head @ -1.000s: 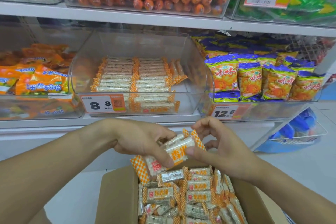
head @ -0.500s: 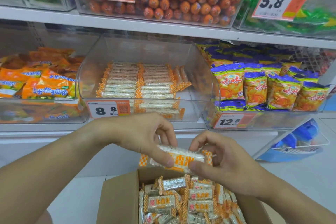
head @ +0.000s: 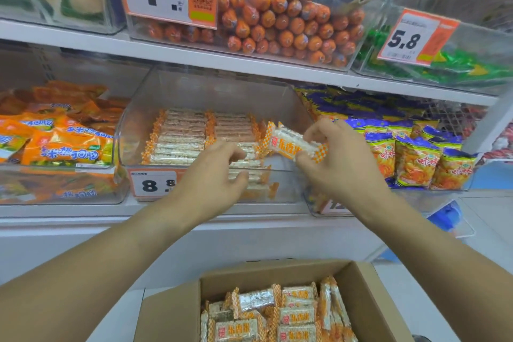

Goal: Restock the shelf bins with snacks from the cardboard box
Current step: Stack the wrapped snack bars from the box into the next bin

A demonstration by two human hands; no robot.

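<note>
The fingers (head: 313,130) of the right hand (head: 337,164) are pinched around one end of a rice-cracker bar (head: 295,143), thumb beneath and fingertips on top, holding it level over the right front portion of the clear middle bin (head: 277,183). Half a second earlier both hands held this bar low, just above the cardboard box (head: 172,311); it has since been raised to bin height and passed to the right hand alone. The left hand (head: 211,175) has let go and now hovers beside the bar with its fingers loosely curled and apart, holding nothing, over the front rows of bars already stacked in the bin. Judgement: the transfer is in its placing stage, the bar not yet set down. The box below remains well filled with the same bars, so restocking is far from complete. Neighbouring bins hold orange packets (head: 63,144) and blue-and-yellow bags (head: 416,161).
</note>
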